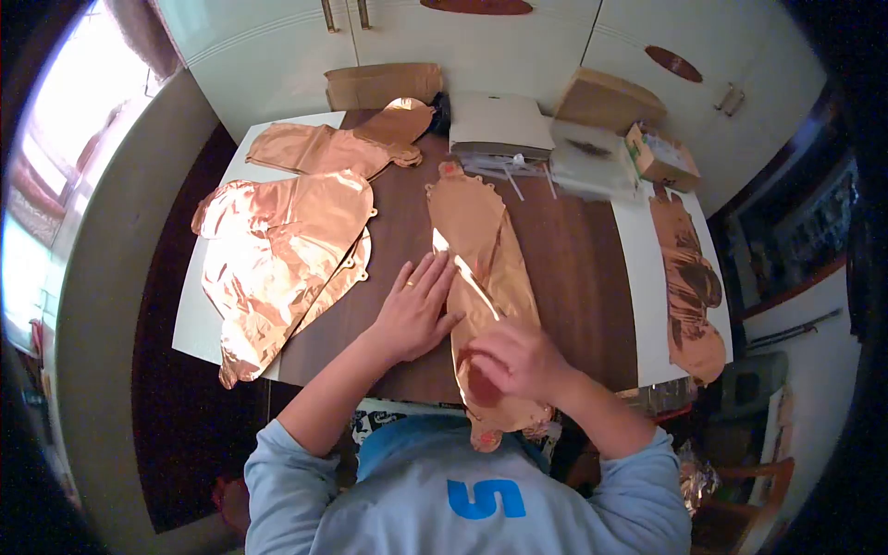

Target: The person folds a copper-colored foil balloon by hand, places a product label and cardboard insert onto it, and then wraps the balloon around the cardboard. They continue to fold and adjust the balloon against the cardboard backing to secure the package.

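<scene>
A flat rose-gold foil balloon (470, 217) lies lengthwise on the brown tabletop in front of me, folded long and narrow, with small tabs at its far end. Its near end hangs over the table edge by my shirt. My left hand (416, 310) rests flat against the balloon's left edge, fingers stretched out, a ring on one of them. Over the near half of the balloon is my right hand (520, 359), its fingers curled in as in a pinch. What those fingertips hold, if anything, I cannot make out.
More flat foil balloons (277, 240) are piled at the left, with another stack (351, 148) behind them. A folded foil strip (686, 287) lies at the right edge. At the back stand a white box (499, 122), clear plastic bags (592, 166) and a small carton (662, 159).
</scene>
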`<state>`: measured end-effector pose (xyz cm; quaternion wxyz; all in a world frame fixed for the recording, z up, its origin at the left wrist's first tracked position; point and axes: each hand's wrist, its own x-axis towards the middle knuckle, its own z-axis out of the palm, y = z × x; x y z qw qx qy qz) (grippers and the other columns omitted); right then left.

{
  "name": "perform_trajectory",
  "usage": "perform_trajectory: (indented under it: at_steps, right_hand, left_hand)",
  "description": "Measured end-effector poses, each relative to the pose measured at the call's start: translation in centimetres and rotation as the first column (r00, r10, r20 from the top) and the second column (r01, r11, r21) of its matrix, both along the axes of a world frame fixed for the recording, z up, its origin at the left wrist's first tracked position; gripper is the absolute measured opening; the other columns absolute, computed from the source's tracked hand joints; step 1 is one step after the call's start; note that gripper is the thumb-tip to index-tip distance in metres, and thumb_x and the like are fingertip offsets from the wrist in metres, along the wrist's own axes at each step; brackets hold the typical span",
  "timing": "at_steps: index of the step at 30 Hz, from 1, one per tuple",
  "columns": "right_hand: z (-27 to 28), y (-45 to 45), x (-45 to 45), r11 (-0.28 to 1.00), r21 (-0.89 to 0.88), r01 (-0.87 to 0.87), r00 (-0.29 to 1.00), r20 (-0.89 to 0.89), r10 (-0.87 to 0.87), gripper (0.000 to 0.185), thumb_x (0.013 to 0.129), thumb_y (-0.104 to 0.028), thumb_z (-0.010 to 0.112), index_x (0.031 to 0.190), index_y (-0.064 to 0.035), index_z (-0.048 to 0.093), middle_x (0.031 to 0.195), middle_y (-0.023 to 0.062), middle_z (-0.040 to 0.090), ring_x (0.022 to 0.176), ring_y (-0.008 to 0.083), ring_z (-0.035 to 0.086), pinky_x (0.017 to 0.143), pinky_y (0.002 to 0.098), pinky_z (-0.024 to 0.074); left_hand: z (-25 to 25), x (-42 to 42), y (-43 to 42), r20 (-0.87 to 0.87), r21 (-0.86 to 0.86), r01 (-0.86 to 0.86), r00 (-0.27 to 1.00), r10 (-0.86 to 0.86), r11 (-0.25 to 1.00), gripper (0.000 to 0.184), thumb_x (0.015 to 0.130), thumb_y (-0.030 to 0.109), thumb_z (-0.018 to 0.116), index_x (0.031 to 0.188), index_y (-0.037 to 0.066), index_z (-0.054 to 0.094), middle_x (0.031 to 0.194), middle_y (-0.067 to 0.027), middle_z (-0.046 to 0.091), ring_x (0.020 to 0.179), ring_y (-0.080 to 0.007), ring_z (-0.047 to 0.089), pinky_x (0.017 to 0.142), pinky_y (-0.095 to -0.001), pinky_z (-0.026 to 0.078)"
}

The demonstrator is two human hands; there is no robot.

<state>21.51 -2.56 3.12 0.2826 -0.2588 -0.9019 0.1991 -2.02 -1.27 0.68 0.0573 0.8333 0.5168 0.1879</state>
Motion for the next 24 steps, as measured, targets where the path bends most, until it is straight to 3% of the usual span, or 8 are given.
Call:
perform_trajectory:
  at_steps: [4, 7, 10, 13, 17, 22, 24]
  right_hand:
    - [2.3, 2.1, -0.4, 0.986, 0.161, 0.052, 0.999, -0.002, -0.052, 0.03, 0.082, -0.023, 0.072, 0.106, -0.0064, 0.066, 0.109, 0.0111, 0.064, 0.102, 0.0292, 0.061, 0.09, 0.0423, 0.0473]
    - [0.8, 1.2, -1.5, 0.98, 0.186, -0.076, 0.997, 0.03, 0.071, 0.035, 0.081, -0.027, 0.072, 0.109, -0.0068, 0.066, 0.114, 0.0107, 0.063, 0.103, 0.029, 0.06, 0.09, 0.0418, 0.0463]
    - [0.0, -0.3, -2.2, 0.966, 0.24, -0.098, 0.985, 0.161, 0.06, 0.035, 0.08, -0.031, 0.071, 0.106, -0.0071, 0.066, 0.117, 0.0094, 0.061, 0.106, 0.0276, 0.059, 0.091, 0.0415, 0.045]
    - [0.1, -1.1, -1.8, 0.983, 0.169, -0.073, 0.979, 0.201, 0.038, 0.036, 0.075, -0.025, 0.075, 0.106, -0.0068, 0.068, 0.12, 0.0086, 0.06, 0.107, 0.0275, 0.058, 0.093, 0.0416, 0.045]
    - [-0.2, -1.8, -1.2, 0.979, 0.195, -0.068, 0.966, 0.258, 0.016, 0.042, 0.075, -0.028, 0.075, 0.111, -0.0078, 0.066, 0.116, 0.0084, 0.06, 0.106, 0.0261, 0.058, 0.091, 0.0414, 0.0445]
    - [0.0, -2.1, -1.8, 0.983, 0.184, 0.023, 0.978, 0.199, -0.06, 0.05, 0.074, -0.03, 0.075, 0.117, -0.0072, 0.064, 0.118, 0.009, 0.06, 0.104, 0.0258, 0.056, 0.09, 0.0417, 0.0436]
    - [-0.1, -2.5, -2.0, 0.977, 0.215, 0.001, 0.944, 0.321, -0.072, 0.055, 0.078, -0.038, 0.071, 0.121, -0.0044, 0.062, 0.118, 0.0111, 0.059, 0.108, 0.0266, 0.054, 0.089, 0.0414, 0.0426]
  left_hand:
    - [-1.0, 0.1, 0.3, -0.081, 0.029, 0.02, 0.997, -0.017, 0.999, 0.072, 0.095, 0.046, 0.051, 0.148, -0.001, 0.035, 0.156, -0.0201, 0.032, 0.146, -0.034, 0.029, 0.117, -0.0526, 0.022]
    - [-1.2, 0.0, 0.5, -0.086, 0.011, 0.046, 0.995, -0.045, 0.999, 0.076, 0.093, 0.043, 0.055, 0.151, 0.002, 0.031, 0.159, -0.0178, 0.029, 0.147, -0.0343, 0.027, 0.118, -0.0536, 0.02]
    - [-1.2, 0.1, 0.7, -0.079, 0.016, 0.078, 0.994, -0.076, 0.997, 0.077, 0.092, 0.04, 0.058, 0.152, 0.003, 0.029, 0.159, -0.017, 0.027, 0.146, -0.035, 0.027, 0.118, -0.0538, 0.02]
    - [-0.9, 0.0, 0.9, -0.067, 0.018, 0.127, 0.99, -0.125, 0.992, 0.075, 0.092, 0.038, 0.057, 0.152, 0.003, 0.03, 0.159, -0.018, 0.029, 0.145, -0.0361, 0.03, 0.117, -0.053, 0.022]
    - [-1.1, -0.1, 1.7, 0.006, 0.004, 0.154, 0.988, -0.154, 0.988, 0.071, 0.092, 0.036, 0.057, 0.15, 0.002, 0.033, 0.157, -0.019, 0.032, 0.143, -0.0377, 0.032, 0.117, -0.0518, 0.024]
    - [-0.8, 0.3, 1.8, -0.036, 0.027, 0.139, 0.99, -0.138, 0.99, 0.069, 0.093, 0.038, 0.057, 0.148, 0.002, 0.038, 0.153, -0.0178, 0.038, 0.141, -0.0362, 0.036, 0.116, -0.0516, 0.025]
    - [-0.9, 0.5, 1.8, -0.039, 0.037, 0.132, 0.991, -0.13, 0.991, 0.069, 0.092, 0.038, 0.058, 0.147, 0.002, 0.038, 0.152, -0.0175, 0.04, 0.14, -0.0358, 0.037, 0.116, -0.0518, 0.025]
